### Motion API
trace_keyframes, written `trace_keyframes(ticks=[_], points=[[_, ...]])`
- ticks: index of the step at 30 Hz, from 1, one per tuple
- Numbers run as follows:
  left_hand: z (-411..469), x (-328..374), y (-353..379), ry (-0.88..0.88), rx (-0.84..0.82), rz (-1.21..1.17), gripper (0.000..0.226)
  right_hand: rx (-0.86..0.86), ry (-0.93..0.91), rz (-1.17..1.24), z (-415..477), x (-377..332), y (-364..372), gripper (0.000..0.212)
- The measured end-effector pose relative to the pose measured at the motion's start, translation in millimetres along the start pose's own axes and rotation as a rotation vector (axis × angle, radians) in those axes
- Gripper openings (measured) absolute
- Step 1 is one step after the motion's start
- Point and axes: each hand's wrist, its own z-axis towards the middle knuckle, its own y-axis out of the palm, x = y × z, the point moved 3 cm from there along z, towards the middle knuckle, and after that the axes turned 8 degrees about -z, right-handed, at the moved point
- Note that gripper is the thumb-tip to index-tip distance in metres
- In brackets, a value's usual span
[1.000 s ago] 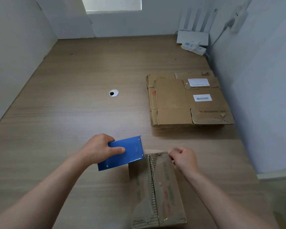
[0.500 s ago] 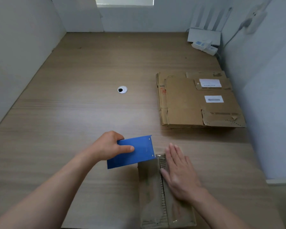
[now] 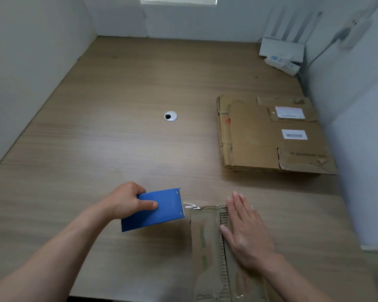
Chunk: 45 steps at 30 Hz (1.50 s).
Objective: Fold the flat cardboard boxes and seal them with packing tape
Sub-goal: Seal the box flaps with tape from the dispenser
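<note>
A folded cardboard box (image 3: 205, 247) stands at the desk's near edge with clear tape over its centre seam. My right hand (image 3: 247, 232) lies flat on the box's right flap, fingers straight, pressing the tape down. My left hand (image 3: 127, 203) grips a blue tape dispenser (image 3: 155, 209) just left of the box's far corner. A thin strip of tape (image 3: 191, 206) runs from the dispenser's edge to the box top. A stack of flat cardboard boxes (image 3: 271, 136) lies at the right of the desk.
A wooden desk (image 3: 118, 149) is enclosed by white partition walls on three sides. A round cable grommet (image 3: 170, 116) sits mid-desk. A white router (image 3: 282, 49) and a small white box stand in the far right corner.
My right hand went from pinching the tape at the box's far edge to lying flat on the box. The dispenser has drawn away to the left, leaving a thin tape strip.
</note>
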Motion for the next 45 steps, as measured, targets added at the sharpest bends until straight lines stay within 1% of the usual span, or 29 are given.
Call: trace_keyframes(ticks=[5, 8, 9, 11, 13, 15, 18, 21, 22, 25, 26, 27, 28, 30, 31, 32, 33, 35, 37, 38, 40, 42, 45], points=[[6.8, 13.7, 8.6, 0.020, 0.041, 0.166, 0.041, 0.006, -0.002, 0.017, -0.4, -1.1, -1.3, 0.084], [7.5, 26.6, 7.8, 0.033, 0.058, 0.277, 0.041, 0.012, -0.007, 0.005, -0.7, -1.2, -2.4, 0.078], [8.0, 30.9, 7.6, 0.045, 0.069, 0.325, 0.041, 0.016, -0.005, 0.016, -0.6, -1.1, -3.3, 0.077], [7.0, 35.9, 7.7, 0.073, 0.113, 0.495, 0.044, 0.009, -0.010, 0.020, 0.0, -1.5, -0.4, 0.079], [6.7, 28.7, 9.6, 0.070, 0.148, 0.598, 0.046, 0.029, -0.017, 0.028, 0.7, -0.9, 1.5, 0.083], [5.9, 14.4, 13.7, 0.034, 0.165, 0.603, 0.046, 0.032, -0.014, 0.030, 1.2, 0.7, 2.4, 0.081], [-4.9, -3.6, 22.7, 0.009, 0.289, 0.561, 0.046, 0.048, -0.016, 0.046, 0.4, -1.5, -0.9, 0.076], [-13.4, -20.7, 38.8, 0.101, 0.512, 0.525, 0.038, 0.039, -0.024, 0.033, -0.3, -1.3, -2.6, 0.076], [-16.0, -30.1, 47.7, 0.118, 0.536, 0.522, 0.035, 0.054, -0.023, 0.044, 0.2, -1.4, -1.9, 0.077], [-21.9, -60.7, 78.2, 0.070, 0.445, 0.498, 0.030, 0.076, -0.030, 0.052, 1.3, 1.0, 4.1, 0.083], [-25.2, -66.3, 83.6, 0.061, 0.439, 0.467, 0.030, 0.089, -0.032, 0.061, 2.0, 1.9, 5.4, 0.086], [-28.9, -67.5, 85.8, 0.081, 0.475, 0.406, 0.032, 0.092, -0.038, 0.062, 2.7, 2.5, 7.2, 0.089], [-34.7, -63.5, 85.4, 0.116, 0.556, 0.313, 0.034, 0.096, -0.046, 0.062, 3.3, 2.7, 8.1, 0.090], [-50.6, -36.5, 86.0, 0.279, 0.712, 0.122, 0.039, 0.121, -0.054, 0.088, 4.6, 3.8, 10.5, 0.089], [-56.8, -14.3, 90.1, 0.360, 0.733, 0.013, 0.043, 0.133, -0.056, 0.094, 4.7, 4.0, 9.6, 0.088], [-59.4, 9.7, 97.7, 0.408, 0.696, -0.102, 0.049, 0.133, -0.059, 0.093, 4.0, 4.5, 11.1, 0.086], [-58.3, 33.0, 107.7, 0.428, 0.614, -0.207, 0.056, 0.137, -0.062, 0.095, 3.3, 4.7, 11.0, 0.085], [-44.1, 68.0, 132.5, 0.383, 0.422, -0.347, 0.067, 0.142, -0.068, 0.112, 2.5, 5.4, 10.4, 0.085], [-21.5, 81.4, 156.0, 0.301, 0.307, -0.342, 0.067, 0.130, -0.081, 0.125, 3.8, 7.0, 11.3, 0.084], [-12.3, 80.7, 165.8, 0.274, 0.287, -0.303, 0.065, 0.141, -0.093, 0.153, 4.3, 7.4, 10.5, 0.084], [-6.4, 74.9, 178.3, 0.258, 0.323, -0.274, 0.057, 0.187, -0.091, 0.252, 3.3, 8.2, 11.3, 0.083], [-6.8, 73.1, 179.5, 0.241, 0.394, -0.303, 0.043, 0.236, -0.045, 0.334, 3.9, 10.1, 10.9, 0.077], [0.4, 75.0, 177.8, 0.184, 0.484, -0.350, 0.022, 0.339, 0.036, 0.427, 18.6, 13.3, 3.7, 0.050]])
